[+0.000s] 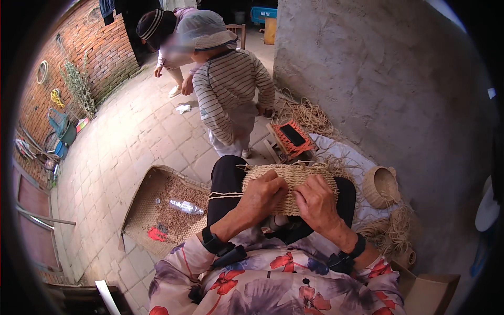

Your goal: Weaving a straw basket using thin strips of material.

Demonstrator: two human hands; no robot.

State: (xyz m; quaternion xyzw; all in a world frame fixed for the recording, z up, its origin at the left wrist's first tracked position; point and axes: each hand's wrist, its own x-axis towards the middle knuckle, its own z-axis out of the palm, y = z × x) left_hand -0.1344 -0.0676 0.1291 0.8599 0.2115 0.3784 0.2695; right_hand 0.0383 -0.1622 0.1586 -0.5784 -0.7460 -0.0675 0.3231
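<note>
Across my lap lies a piece of straw-coloured weaving (290, 176), its rows of twisted cord running sideways. My left hand (264, 195) is closed at its left half, fingers curled and pressed to the surface. Beside it my right hand (318, 203) pinches at the right half, thumb toward the middle. What the fingertips hold is too small to make out, though both hands rest on the weaving. Two loose strands of cord (224, 195) trail from its left edge over my dark trouser leg.
A woven tray (135, 210) with brown grains and a clear bottle (186, 206) lies at left. Ahead, a child in stripes (233, 84) stands near a bending person (176, 31). A phone (292, 135) rests on an orange stool (302, 137); right are a round basket (379, 186) and straw (388, 231).
</note>
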